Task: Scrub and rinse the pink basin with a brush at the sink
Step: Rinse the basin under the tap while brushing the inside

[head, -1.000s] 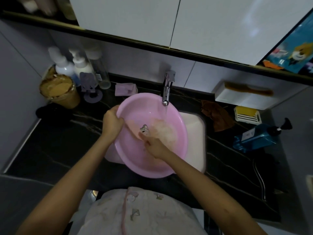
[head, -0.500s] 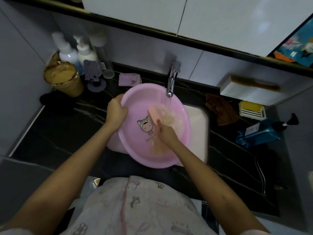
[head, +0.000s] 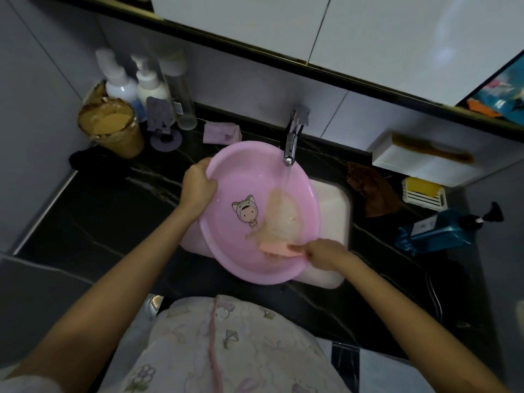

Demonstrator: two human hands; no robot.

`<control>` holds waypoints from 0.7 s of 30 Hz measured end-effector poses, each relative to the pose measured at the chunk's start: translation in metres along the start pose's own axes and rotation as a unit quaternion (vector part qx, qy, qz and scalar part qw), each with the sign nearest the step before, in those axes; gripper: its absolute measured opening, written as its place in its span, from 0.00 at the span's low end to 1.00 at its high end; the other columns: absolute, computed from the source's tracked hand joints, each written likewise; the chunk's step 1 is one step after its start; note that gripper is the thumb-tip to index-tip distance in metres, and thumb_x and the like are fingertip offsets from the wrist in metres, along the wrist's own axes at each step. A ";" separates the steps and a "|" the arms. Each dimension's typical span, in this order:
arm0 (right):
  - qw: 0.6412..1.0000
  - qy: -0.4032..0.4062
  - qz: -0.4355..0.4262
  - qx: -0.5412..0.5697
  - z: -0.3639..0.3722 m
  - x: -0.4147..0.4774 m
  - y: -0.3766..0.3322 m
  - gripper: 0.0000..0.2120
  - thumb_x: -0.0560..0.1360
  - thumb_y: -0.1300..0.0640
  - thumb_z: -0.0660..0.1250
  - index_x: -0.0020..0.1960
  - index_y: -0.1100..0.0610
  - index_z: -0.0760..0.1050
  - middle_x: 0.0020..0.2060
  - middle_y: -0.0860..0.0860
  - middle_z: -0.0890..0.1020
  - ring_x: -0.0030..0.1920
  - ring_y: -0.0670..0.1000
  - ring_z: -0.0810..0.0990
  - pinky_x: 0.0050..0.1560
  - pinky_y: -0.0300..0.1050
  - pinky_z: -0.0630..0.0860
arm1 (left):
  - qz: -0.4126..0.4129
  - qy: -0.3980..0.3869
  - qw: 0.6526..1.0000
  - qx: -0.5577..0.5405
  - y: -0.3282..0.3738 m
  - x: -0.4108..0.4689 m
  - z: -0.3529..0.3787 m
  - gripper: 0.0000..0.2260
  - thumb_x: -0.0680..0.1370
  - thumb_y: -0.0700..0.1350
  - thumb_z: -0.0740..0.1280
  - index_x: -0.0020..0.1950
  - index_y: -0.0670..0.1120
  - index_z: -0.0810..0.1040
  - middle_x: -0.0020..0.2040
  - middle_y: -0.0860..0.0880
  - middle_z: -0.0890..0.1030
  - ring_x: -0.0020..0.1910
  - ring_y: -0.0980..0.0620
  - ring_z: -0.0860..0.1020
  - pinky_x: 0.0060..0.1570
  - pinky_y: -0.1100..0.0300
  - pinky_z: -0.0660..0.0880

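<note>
The pink basin (head: pixel 241 177), with a cartoon sticker inside, sits tilted over the white sink (head: pixel 337 211). My left hand (head: pixel 198 185) grips its left rim. My right hand (head: pixel 326 255) holds a salmon-pink brush (head: pixel 279 248) against the basin's inner wall at the lower right. Water runs from the chrome tap (head: pixel 293 137) into the basin and pools murky beside the brush.
On the dark counter stand pump bottles (head: pixel 122 83) and a tan tub (head: pixel 113 129) at back left, plus a purple cloth (head: pixel 219 133). A brown rag (head: pixel 371 191), a soap dish (head: pixel 424 192) and a blue pump bottle (head: pixel 436 232) lie to the right.
My right hand has drawn the brush from the basin's middle down to its lower right wall. My left hand keeps its grip on the left rim.
</note>
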State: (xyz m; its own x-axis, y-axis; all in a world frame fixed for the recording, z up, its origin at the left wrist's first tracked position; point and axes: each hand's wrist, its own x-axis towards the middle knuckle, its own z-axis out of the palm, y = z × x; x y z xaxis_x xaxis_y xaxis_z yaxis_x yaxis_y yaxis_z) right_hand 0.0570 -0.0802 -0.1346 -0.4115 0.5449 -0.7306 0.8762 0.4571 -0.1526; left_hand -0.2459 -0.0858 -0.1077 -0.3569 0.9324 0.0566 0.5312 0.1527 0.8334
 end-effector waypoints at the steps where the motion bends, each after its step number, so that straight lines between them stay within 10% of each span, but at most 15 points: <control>1: 0.999 0.025 0.023 -0.023 -0.003 0.000 0.006 0.21 0.82 0.49 0.51 0.74 0.40 0.57 0.67 0.53 0.71 0.60 0.56 0.74 0.52 0.44 0.72 | 0.000 -0.001 1.000 -0.001 0.000 0.001 0.000 0.19 0.73 0.29 0.61 0.62 0.40 0.75 0.51 0.43 0.80 0.48 0.52 0.76 0.44 0.63 0.72; 9: 0.980 0.127 0.116 -0.102 -0.018 0.011 0.013 0.24 0.82 0.47 0.48 0.77 0.43 0.47 0.55 0.56 0.76 0.50 0.53 0.79 0.38 0.41 0.68 | 0.003 -0.004 1.000 -0.004 0.009 0.000 -0.001 0.20 0.73 0.29 0.61 0.63 0.42 0.75 0.50 0.47 0.79 0.47 0.53 0.76 0.41 0.70 0.70; 16: 0.993 -0.006 0.089 -0.076 -0.025 -0.006 0.008 0.23 0.81 0.54 0.51 0.75 0.44 0.55 0.61 0.55 0.73 0.49 0.53 0.74 0.38 0.39 0.67 | -0.010 0.000 1.000 0.003 0.007 -0.001 0.001 0.21 0.73 0.29 0.60 0.64 0.43 0.75 0.51 0.46 0.79 0.48 0.53 0.76 0.40 0.71 0.69; 21: 0.984 0.033 0.102 -0.142 -0.061 0.002 0.023 0.22 0.82 0.52 0.49 0.76 0.41 0.54 0.65 0.56 0.71 0.62 0.57 0.74 0.54 0.46 0.72 | -0.008 -0.004 1.000 0.002 0.010 -0.001 0.001 0.22 0.73 0.28 0.60 0.65 0.43 0.74 0.50 0.47 0.78 0.48 0.52 0.76 0.41 0.68 0.70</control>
State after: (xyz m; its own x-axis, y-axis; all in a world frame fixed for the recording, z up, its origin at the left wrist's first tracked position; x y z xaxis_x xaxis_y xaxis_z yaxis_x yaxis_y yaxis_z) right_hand 0.0613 -0.0252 -0.0987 -0.2579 0.6859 -0.6805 0.8411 0.5059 0.1912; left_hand -0.2393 -0.0852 -0.1001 -0.3600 0.9321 0.0384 0.5290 0.1700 0.8314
